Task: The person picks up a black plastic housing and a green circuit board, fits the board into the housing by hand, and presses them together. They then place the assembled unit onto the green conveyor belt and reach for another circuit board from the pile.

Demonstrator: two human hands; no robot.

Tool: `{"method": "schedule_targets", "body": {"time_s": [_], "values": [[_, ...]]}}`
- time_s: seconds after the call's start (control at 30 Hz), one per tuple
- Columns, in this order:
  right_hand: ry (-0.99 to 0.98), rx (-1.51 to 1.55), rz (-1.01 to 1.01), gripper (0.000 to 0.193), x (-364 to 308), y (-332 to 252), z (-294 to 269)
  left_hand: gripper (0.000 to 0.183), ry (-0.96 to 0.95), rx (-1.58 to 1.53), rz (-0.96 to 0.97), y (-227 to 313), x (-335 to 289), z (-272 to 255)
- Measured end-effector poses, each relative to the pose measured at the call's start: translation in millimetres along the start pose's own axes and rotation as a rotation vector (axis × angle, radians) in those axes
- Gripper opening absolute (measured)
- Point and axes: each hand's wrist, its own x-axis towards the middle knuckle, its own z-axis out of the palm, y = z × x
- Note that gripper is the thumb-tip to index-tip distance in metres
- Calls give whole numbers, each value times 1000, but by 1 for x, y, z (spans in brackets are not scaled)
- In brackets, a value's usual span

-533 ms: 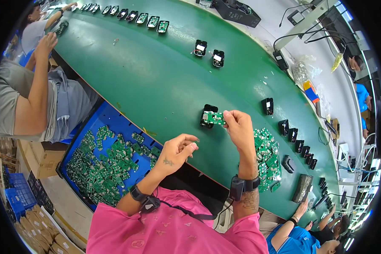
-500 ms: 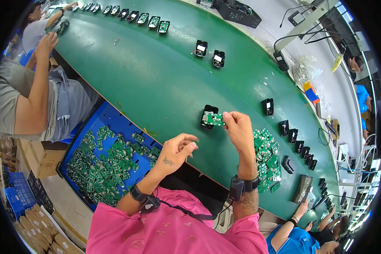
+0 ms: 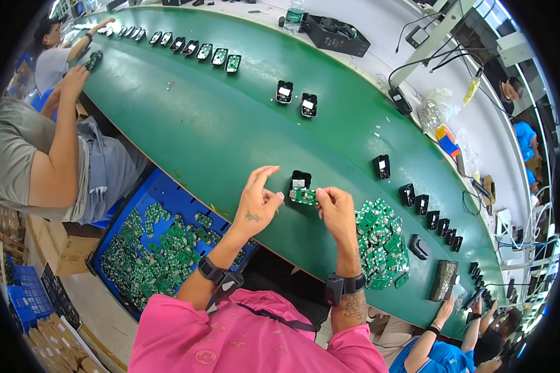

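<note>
Along our green bench (image 3: 224, 133), a blue tray (image 3: 168, 189) sits by the near edge. Inside that edge, our left hand (image 3: 259, 202) spreads, visibly empty; our right hand (image 3: 335, 210) pinches, at an open black case's (image 3: 301, 175) near end, a circuit board (image 3: 303, 196). We judge it the fitting step, calling for careful alignment.

Beyond the green counter (image 3: 205, 124), a clear bottle (image 3: 294, 15) stands near a black box (image 3: 350, 47), with a see-through plastic bag (image 3: 434, 114) farther right. At the left is a person in a grey shirt (image 3: 43, 152), near a cardboard box (image 3: 76, 252). A blue basket (image 3: 32, 291) and brown packages (image 3: 62, 342) fill the lower left.
</note>
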Motion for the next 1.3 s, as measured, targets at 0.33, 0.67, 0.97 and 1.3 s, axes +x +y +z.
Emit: {"method": "schedule_targets", "body": {"time_s": [0.33, 0.67, 0.97, 1.3], "values": [[220, 90, -75, 27, -7, 13, 32, 55, -456, -85, -186, 0, 41, 7], [322, -70, -430, 14, -87, -45, 1, 49, -300, -89, -122, 73, -28, 28], [299, -16, -530, 5, -124, -59, -12, 51, -248, -17, -78, 103, -54, 49], [329, -392, -620, 8, -148, -78, -45, 52, -187, 180, 268, 125, -70, 65]]}}
